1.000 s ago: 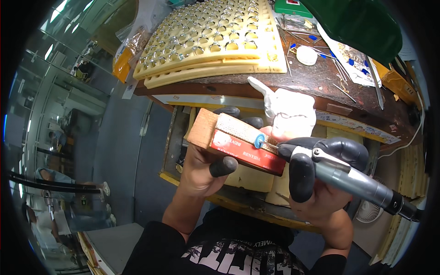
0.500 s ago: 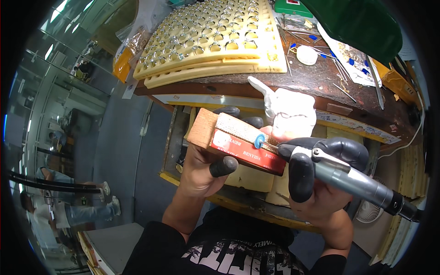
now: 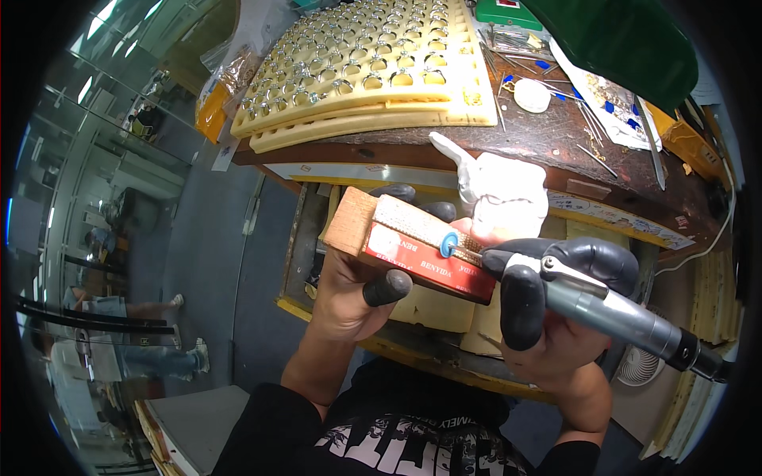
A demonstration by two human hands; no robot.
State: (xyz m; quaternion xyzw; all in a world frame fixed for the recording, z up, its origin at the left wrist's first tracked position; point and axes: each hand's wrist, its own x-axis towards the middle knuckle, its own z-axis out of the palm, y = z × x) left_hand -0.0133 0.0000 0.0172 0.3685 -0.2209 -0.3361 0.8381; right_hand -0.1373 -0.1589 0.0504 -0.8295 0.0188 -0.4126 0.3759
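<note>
My left hand (image 3: 345, 297) is closed round a wooden block (image 3: 349, 220) with a red printed side and a rough, pale textured top face. Black finger covers are on its thumb and on fingers seen behind the block. In my right hand (image 3: 556, 317) is a grey rotary handpiece (image 3: 627, 317), pinched near its tip by black-covered fingers. A small blue disc wheel (image 3: 449, 244) on its thin shaft sits against the block's textured top edge. Just behind the block, a white wrapped bench pin (image 3: 508, 194) juts from the bench, brightly lit.
On the dark wooden bench (image 3: 373, 151), stacked yellow trays (image 3: 357, 111) hold rows of rings. To the right lie thin metal tools (image 3: 591, 127), a round white lid (image 3: 531, 96) and a green lamp shade (image 3: 627, 47). Below is an open drawer (image 3: 429, 313). A white fan (image 3: 640, 366) stands lower right.
My hands, the block and the handpiece look almost unmoved. Beyond the glass at left, people have shifted slightly.
</note>
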